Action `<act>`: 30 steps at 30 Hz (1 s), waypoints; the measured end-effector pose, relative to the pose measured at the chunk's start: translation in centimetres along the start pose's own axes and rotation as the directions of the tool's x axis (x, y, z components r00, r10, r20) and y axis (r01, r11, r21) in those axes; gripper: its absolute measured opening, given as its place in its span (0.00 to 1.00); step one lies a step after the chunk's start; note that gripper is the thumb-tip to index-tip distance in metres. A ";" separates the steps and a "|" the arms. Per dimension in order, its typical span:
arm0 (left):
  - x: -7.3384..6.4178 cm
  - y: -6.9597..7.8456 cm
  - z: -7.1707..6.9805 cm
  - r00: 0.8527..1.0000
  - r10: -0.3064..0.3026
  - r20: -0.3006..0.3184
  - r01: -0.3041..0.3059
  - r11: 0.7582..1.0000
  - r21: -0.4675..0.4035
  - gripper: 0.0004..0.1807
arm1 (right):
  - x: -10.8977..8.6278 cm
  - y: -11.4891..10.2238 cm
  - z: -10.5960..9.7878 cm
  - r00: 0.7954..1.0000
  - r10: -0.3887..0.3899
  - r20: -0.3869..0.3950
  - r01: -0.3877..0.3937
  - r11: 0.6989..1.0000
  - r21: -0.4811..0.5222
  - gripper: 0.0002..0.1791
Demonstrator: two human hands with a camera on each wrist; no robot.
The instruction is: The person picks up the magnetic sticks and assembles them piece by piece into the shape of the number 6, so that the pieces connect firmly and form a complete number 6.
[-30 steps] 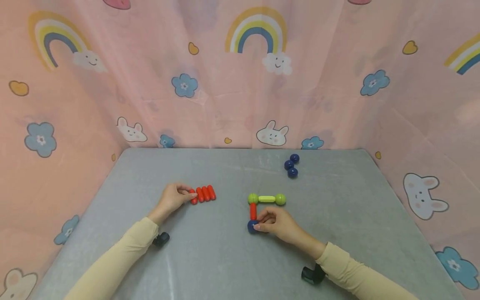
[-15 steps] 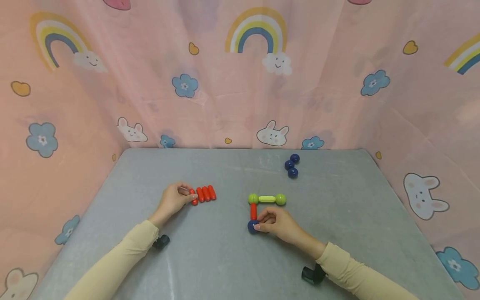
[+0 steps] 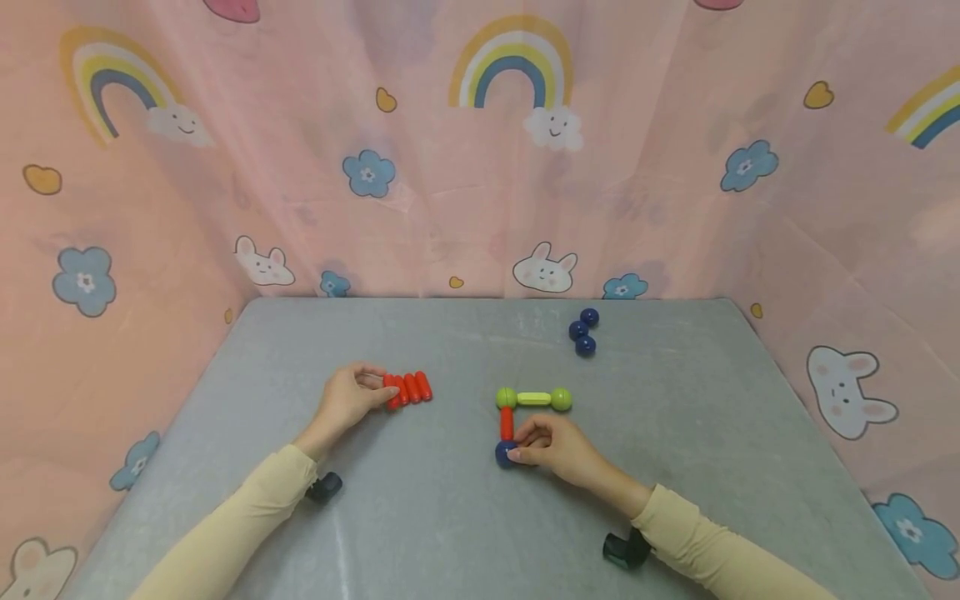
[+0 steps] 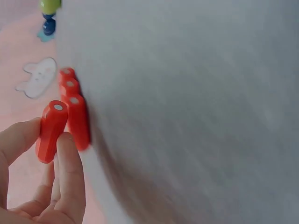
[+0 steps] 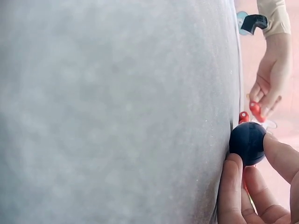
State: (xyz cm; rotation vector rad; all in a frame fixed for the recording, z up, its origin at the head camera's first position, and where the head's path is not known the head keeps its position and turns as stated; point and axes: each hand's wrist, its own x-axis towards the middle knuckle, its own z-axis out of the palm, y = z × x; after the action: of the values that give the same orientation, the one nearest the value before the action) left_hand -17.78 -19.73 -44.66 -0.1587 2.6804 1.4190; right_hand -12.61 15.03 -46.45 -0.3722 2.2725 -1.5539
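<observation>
My left hand pinches a red stick between thumb and fingers; a silvery dot shows on its end. Right beside it lies a row of 3 more red sticks. With thumb and fingertips, my right hand grips a dark blue ball on the table. From that ball another red stick runs away to a green ball. A light green stick joins this to a second green ball on the right, making a corner shape.
Toward the back of the grey table sit 3 loose dark blue balls touching in a line. A pink patterned curtain encloses the table's back and sides. Each wrist carries a black camera.
My left hand has shifted slightly right with its red stick, closing the small gap to the row. My right hand and the joined pieces stay in place.
</observation>
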 end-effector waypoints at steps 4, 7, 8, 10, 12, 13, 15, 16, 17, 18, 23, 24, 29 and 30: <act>-0.8 1.4 0.6 0.998 0.017 0.052 -0.014 0.998 -0.055 0.21 | 0.0 0.0 0.0 1.000 -0.001 0.000 0.001 1.000 0.006 0.17; -1.5 2.2 1.5 0.994 0.030 0.104 -0.020 0.995 -0.095 0.20 | 0.0 0.0 0.0 1.000 0.000 0.005 -0.001 1.000 0.010 0.17; -1.7 2.5 1.8 0.992 0.038 0.120 -0.026 0.995 -0.097 0.20 | 0.0 0.0 0.0 1.000 0.002 0.006 -0.002 1.000 0.008 0.17; -2.1 2.8 2.7 0.985 0.059 0.160 -0.043 0.994 -0.100 0.19 | 0.1 0.0 0.1 1.000 0.003 0.005 -0.003 1.000 -0.001 0.17; -2.5 2.9 3.6 0.974 0.091 0.207 -0.070 0.992 -0.106 0.19 | 0.2 0.1 0.1 1.000 0.004 0.000 -0.004 1.000 -0.008 0.17; -2.8 3.0 4.1 0.967 0.101 0.235 -0.077 0.991 -0.110 0.19 | 0.2 0.1 0.1 1.000 0.006 -0.006 -0.006 1.000 -0.011 0.17; -3.3 3.2 5.1 0.948 0.124 0.293 -0.093 0.989 -0.119 0.19 | 0.3 0.2 0.2 1.000 0.011 -0.019 -0.011 1.000 -0.015 0.16; -3.6 3.4 5.6 0.936 0.134 0.325 -0.096 0.987 -0.130 0.19 | 0.3 0.2 0.2 1.000 0.010 -0.022 -0.010 1.000 -0.014 0.16; -3.9 3.5 6.0 0.925 0.142 0.352 -0.099 0.986 -0.138 0.18 | 0.3 0.2 0.2 1.000 0.012 -0.026 -0.012 1.000 -0.014 0.16; -4.1 3.6 6.5 0.914 0.146 0.379 -0.095 0.984 -0.150 0.18 | 0.3 0.1 0.2 0.999 0.015 -0.029 -0.015 1.000 -0.014 0.16; -5.2 4.1 8.4 0.872 0.136 0.470 -0.056 0.982 -0.180 0.17 | 0.3 0.0 0.3 0.999 0.008 -0.031 -0.008 1.000 -0.006 0.16; -5.4 4.1 8.8 0.866 0.130 0.484 -0.043 0.982 -0.186 0.16 | 0.3 0.0 0.3 1.000 0.006 -0.031 -0.006 1.000 -0.003 0.16; -5.9 4.4 10.3 0.842 0.116 0.527 -0.023 0.983 -0.180 0.14 | 0.4 0.1 0.3 1.000 0.000 -0.024 0.000 1.000 0.004 0.16; -6.0 4.4 10.5 0.841 0.113 0.530 -0.024 0.985 -0.174 0.13 | 0.4 0.1 0.3 1.000 0.001 -0.021 -0.001 1.000 0.004 0.16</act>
State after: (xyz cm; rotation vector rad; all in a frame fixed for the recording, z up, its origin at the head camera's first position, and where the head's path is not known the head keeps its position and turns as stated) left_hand -12.03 -8.31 -46.04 0.2906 2.1288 1.4331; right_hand -12.88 14.63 -46.70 -0.3548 2.2845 -1.5686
